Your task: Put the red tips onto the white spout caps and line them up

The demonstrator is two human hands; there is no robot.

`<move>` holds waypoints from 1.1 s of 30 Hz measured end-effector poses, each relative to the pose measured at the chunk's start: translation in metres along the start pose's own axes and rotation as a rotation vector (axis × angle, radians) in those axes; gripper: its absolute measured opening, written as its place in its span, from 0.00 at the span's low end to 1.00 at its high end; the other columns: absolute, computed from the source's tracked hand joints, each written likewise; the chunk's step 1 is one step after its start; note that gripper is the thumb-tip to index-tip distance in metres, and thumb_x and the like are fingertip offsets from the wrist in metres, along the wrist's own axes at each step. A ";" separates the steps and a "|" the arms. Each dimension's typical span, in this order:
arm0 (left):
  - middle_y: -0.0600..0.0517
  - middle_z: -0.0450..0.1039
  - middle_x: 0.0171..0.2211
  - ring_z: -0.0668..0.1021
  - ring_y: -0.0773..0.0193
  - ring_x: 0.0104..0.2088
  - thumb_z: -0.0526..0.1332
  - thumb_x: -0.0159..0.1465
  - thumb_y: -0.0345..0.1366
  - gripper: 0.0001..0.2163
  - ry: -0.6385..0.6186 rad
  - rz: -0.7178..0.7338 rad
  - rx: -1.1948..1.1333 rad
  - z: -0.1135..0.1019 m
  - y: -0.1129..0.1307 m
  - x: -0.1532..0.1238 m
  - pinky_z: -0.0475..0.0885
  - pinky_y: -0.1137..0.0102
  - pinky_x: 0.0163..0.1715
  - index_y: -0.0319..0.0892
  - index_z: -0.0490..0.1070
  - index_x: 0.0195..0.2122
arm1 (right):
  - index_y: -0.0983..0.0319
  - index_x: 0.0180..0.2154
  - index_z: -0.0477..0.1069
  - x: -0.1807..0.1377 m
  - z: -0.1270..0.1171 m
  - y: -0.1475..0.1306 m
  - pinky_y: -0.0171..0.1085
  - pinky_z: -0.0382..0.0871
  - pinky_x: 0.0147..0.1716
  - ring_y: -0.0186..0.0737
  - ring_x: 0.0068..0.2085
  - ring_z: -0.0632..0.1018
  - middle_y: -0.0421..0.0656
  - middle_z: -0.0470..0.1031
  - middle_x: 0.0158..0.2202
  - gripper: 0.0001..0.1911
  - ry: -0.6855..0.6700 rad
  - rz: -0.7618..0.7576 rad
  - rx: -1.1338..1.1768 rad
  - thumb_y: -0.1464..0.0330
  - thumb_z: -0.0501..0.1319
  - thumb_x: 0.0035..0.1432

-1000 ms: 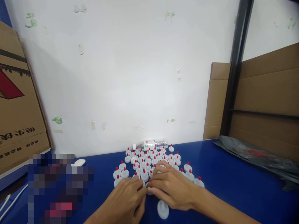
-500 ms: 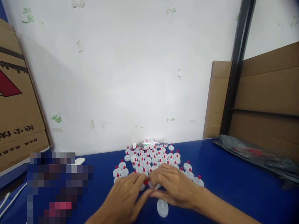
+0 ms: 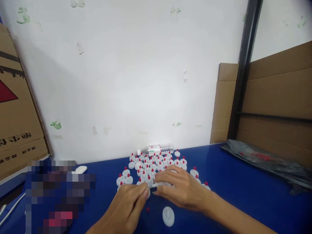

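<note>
My right hand [image 3: 181, 188] is closed around a white plastic nozzle cap [image 3: 156, 185], its thin spout pointing left; the fingers hide most of its round base. My left hand [image 3: 131, 200] sits just left of it, thumb and index finger pressed together near the spout's end. Whatever the left fingers pinch, if anything, is hidden. Below the hands, a small red tip [image 3: 148, 210] shows against the blue table. A white round cap [image 3: 168, 216] with no red tip lies in front of my right hand. Beyond both hands stand many white caps with red tips [image 3: 147, 169].
A clear plastic bottle [image 3: 156, 149] lies on its side behind the caps, by the wall. On the right of the blue table [image 3: 219, 201] is a grey plastic bag [image 3: 258, 159]. Cardboard [image 3: 20, 97] stands at the left, and a white object [image 3: 81, 169] lies near a blurred patch.
My hands have moved slightly apart, and the nozzle cap's white spout now shows between them. The red tip that was between my fingers now appears lower, below the hands.
</note>
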State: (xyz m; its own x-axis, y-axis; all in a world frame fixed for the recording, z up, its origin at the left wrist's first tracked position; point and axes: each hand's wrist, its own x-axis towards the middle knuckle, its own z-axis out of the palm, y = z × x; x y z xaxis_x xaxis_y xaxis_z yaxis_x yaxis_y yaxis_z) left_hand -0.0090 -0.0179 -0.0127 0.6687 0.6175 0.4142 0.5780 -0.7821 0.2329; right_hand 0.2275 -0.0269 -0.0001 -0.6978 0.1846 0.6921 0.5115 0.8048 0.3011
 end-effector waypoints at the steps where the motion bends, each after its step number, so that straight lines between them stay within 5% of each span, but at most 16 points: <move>1: 0.53 0.74 0.29 0.74 0.62 0.29 0.40 0.75 0.39 0.19 -0.033 -0.003 0.073 -0.002 -0.001 0.001 0.65 0.67 0.33 0.46 0.66 0.32 | 0.60 0.42 0.71 -0.001 -0.001 0.003 0.39 0.68 0.44 0.36 0.43 0.79 0.43 0.81 0.41 0.06 -0.014 0.061 0.025 0.68 0.56 0.71; 8: 0.47 0.77 0.33 0.76 0.55 0.32 0.50 0.70 0.36 0.12 -0.295 -0.016 0.314 -0.007 -0.006 0.000 0.64 0.63 0.34 0.44 0.72 0.33 | 0.59 0.44 0.73 -0.003 -0.001 0.002 0.43 0.62 0.55 0.38 0.42 0.78 0.42 0.80 0.39 0.13 -0.275 0.251 0.169 0.64 0.51 0.73; 14: 0.47 0.77 0.35 0.77 0.53 0.34 0.53 0.67 0.35 0.09 -0.323 -0.043 0.293 0.003 -0.006 -0.003 0.64 0.63 0.33 0.44 0.71 0.33 | 0.58 0.41 0.74 0.000 0.000 -0.005 0.44 0.51 0.62 0.36 0.45 0.78 0.39 0.81 0.38 0.14 -0.426 0.258 0.258 0.64 0.51 0.73; 19: 0.46 0.78 0.35 0.78 0.52 0.34 0.53 0.67 0.36 0.09 -0.395 -0.065 0.312 -0.001 -0.002 -0.002 0.64 0.62 0.33 0.44 0.71 0.33 | 0.57 0.46 0.75 -0.001 -0.002 -0.001 0.45 0.53 0.59 0.39 0.47 0.76 0.41 0.81 0.40 0.13 -0.362 0.343 0.208 0.64 0.52 0.73; 28: 0.48 0.77 0.35 0.77 0.55 0.34 0.54 0.69 0.38 0.10 -0.383 -0.059 0.271 -0.002 -0.001 -0.001 0.63 0.64 0.33 0.44 0.69 0.32 | 0.60 0.34 0.76 -0.008 0.007 0.010 0.51 0.56 0.58 0.43 0.44 0.75 0.42 0.79 0.33 0.12 -0.419 0.449 0.060 0.60 0.62 0.66; 33: 0.49 0.76 0.32 0.76 0.58 0.32 0.42 0.74 0.36 0.18 -0.272 -0.024 0.270 -0.007 -0.007 0.003 0.64 0.64 0.34 0.44 0.69 0.34 | 0.61 0.41 0.72 -0.005 0.005 0.007 0.47 0.66 0.52 0.43 0.44 0.77 0.45 0.78 0.39 0.06 -0.242 0.483 0.105 0.67 0.57 0.69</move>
State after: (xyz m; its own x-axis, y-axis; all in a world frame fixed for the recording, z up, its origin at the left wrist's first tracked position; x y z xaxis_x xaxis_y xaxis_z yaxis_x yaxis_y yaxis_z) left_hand -0.0143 -0.0111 -0.0070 0.7320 0.6636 0.1542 0.6734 -0.7391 -0.0157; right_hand 0.2321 -0.0196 -0.0051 -0.4975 0.6616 0.5611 0.7582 0.6459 -0.0894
